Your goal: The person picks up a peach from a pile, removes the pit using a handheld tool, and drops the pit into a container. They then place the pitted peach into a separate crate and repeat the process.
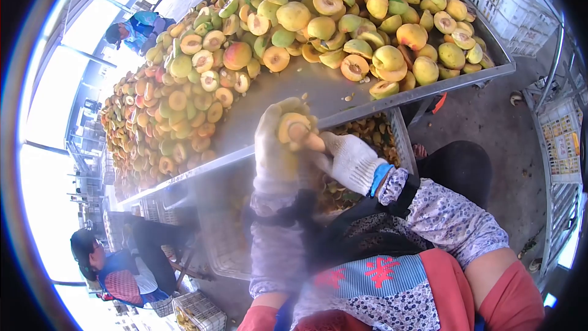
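Note:
My left hand (269,156), in a pale work glove, is wrapped round a cut yellow peach (293,127) just over the near edge of the metal table (275,101). The peach's cut face is turned towards me. Close against it is my right hand (354,162), in a white knitted glove, its fingers closed; whatever they grip is hidden. A large heap of halved and whole peaches (294,17) covers much of the table beyond my hands. Under the table edge, a crate (401,141) holds brownish scraps.
One person (138,270) sits at the lower left beside a crate (199,312). Another person (138,27) is at the table's far left. White crates (502,6) are stacked at the upper right, and a metal rack (551,190) stands on the right.

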`<state>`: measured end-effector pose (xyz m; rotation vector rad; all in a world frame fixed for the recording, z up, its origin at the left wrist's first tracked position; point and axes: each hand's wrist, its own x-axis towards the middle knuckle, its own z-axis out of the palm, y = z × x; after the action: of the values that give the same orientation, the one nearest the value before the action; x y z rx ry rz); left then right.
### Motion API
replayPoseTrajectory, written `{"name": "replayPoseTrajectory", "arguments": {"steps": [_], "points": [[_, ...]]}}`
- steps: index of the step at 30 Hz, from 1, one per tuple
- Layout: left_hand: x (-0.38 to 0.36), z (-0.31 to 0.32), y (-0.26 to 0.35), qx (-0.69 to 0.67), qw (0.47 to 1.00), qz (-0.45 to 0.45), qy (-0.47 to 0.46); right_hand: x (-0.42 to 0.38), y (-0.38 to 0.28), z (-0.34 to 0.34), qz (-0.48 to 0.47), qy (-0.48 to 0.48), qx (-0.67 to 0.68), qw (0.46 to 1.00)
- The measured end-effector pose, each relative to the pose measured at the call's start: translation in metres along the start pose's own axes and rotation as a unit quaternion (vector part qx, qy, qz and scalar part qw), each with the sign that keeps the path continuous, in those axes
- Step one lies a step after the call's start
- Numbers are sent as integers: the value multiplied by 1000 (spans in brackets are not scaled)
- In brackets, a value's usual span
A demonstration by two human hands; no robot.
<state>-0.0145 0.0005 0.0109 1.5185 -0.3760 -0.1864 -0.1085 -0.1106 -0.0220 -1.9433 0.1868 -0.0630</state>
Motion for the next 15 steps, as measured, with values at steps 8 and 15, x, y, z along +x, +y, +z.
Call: {"name": "replayPoseTrajectory", "arguments": {"steps": [8, 15], "points": [[-9, 12, -5, -47, 998, 24, 44, -4, 19, 44, -69, 13, 210, 975], [2, 8, -5, 62, 995, 61, 44, -6, 4, 23, 45, -100, 237, 965]]}}
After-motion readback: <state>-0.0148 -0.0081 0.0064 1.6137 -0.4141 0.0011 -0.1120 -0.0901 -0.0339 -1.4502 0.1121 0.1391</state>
